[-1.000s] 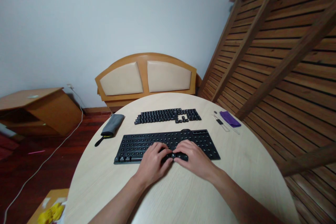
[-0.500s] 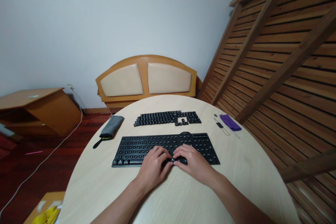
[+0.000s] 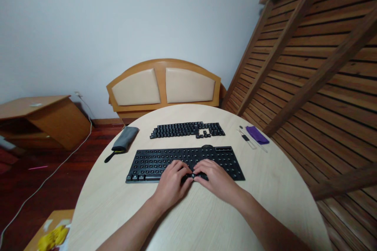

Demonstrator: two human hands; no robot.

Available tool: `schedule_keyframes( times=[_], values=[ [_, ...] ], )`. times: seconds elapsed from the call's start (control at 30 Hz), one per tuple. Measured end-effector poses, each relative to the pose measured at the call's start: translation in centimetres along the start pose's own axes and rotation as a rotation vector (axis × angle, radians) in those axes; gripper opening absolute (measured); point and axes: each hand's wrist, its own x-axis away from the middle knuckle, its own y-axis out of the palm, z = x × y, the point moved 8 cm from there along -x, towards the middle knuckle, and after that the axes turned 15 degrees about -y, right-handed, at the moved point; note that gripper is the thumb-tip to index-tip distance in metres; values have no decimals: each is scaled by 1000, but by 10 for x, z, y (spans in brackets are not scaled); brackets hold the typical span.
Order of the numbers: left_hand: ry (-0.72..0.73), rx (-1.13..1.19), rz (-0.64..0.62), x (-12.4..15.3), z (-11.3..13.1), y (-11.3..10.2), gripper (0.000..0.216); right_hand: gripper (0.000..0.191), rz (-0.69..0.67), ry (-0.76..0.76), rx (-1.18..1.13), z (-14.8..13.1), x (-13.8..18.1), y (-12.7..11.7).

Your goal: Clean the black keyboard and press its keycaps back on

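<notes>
A black keyboard lies before me with most of its keycaps off and the bare switch posts showing. Its bottom row still carries a few keys at the left and the space bar. My left hand and my right hand meet at the front edge, thumbs and forefingers curled around a small black keycap from both sides. My fingers hide the keys around it. Beyond the keyboard, loose black keycaps lie in keyboard order on the table.
On the round table, a grey pouch lies at the left. A purple cloth and a thin wire tool are at the right. A headboard stands behind, wooden slats at the right.
Both hands stay at the same keycap with only slight finger shifts. The whole view has tilted a little, so things sit slightly higher in the picture.
</notes>
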Motion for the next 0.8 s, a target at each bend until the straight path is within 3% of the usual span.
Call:
schedule_keyframes(
  times=[0.5,0.67,0.8],
  values=[
    [6,-11,-2,0,-1,1,9,9,33,-114,-2,-4,-2,-8],
    [11,-20,6,0,-2,1,10,13,121,-4,173,18,-20,-32],
    [10,-23,3,0,-2,1,10,16,59,128,412,49,-45,-44]
  ],
)
